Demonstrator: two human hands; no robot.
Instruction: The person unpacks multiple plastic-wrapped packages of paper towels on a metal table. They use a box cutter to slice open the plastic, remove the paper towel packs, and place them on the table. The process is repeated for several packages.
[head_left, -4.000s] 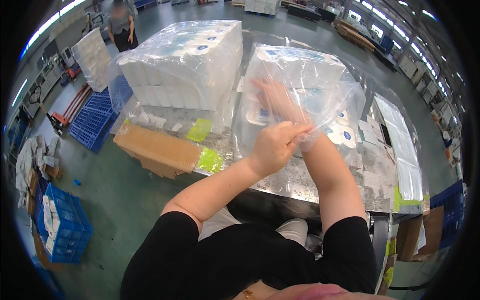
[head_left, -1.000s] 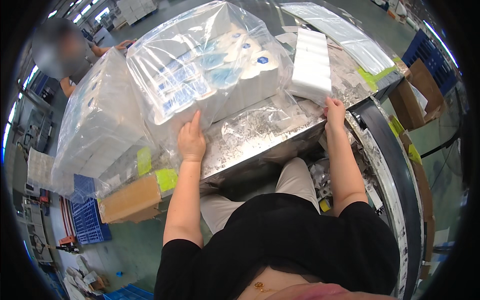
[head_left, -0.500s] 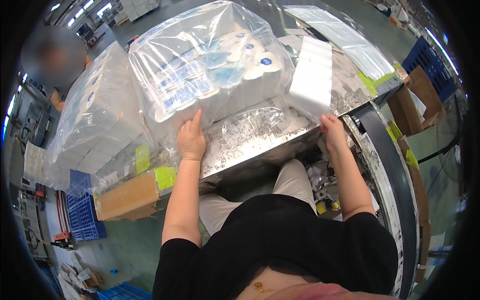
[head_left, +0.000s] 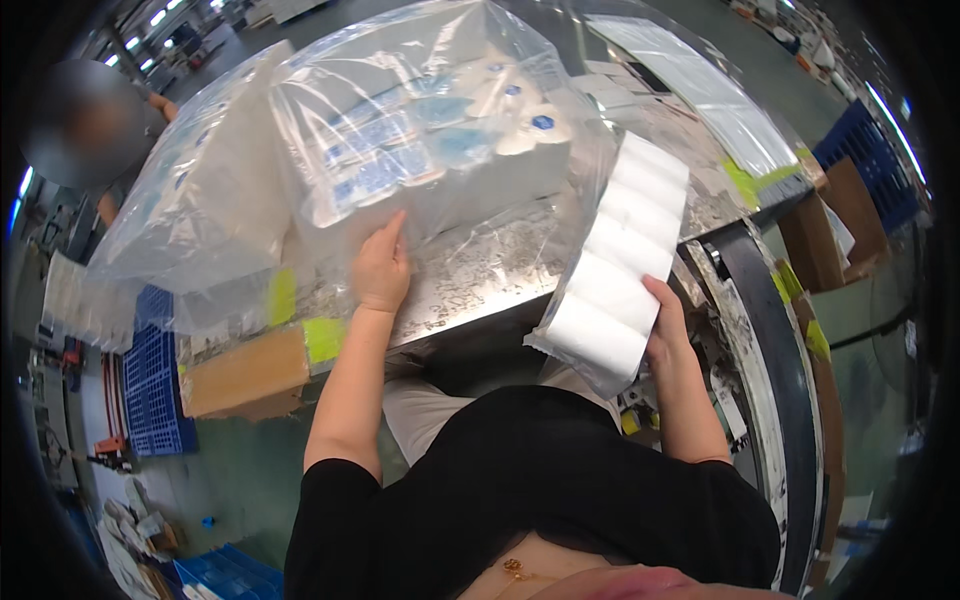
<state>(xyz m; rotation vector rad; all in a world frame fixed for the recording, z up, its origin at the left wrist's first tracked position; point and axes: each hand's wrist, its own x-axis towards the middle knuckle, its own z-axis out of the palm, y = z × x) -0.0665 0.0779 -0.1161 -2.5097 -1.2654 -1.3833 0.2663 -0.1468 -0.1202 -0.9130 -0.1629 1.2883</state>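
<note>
Head view, only angle I've got. R hand (head_left: 667, 322) has a film-wrapped pack of white rolls (head_left: 625, 250) clamped by its right side, thumb up against the rolls. Pack's tilted, far end over the metal worktop (head_left: 470, 275), near end out past the front edge toward the person's lap, loose film sticking out at that end.

L hand (head_left: 382, 270) is well apart from R, up against the front of a big clear plastic bag (head_left: 520, 50), index finger pointing away from the body; can't tell whether it's pinching the film or just pressing. Bag's on the worktop, holding rows of white roll packs (head_left: 505, 180) w/ pale-blue & darker blue print on top, plus a blue badge (head_left: 543, 122) on one nearer the R side. Lettering's too small & glary to read from here.

2nd bagged bundle (head_left: 215, 180) stands just L of it; a co-worker (head_left: 90, 130) is behind that one. Far R of the bench: stack of flat clear film (head_left: 700, 90), yellow-green tape (head_left: 755, 185) at its near end. Front L: brown cardboard (head_left: 245, 385) on the bench edge, blue pallet (head_left: 155, 400) on the floor beyond.
</note>
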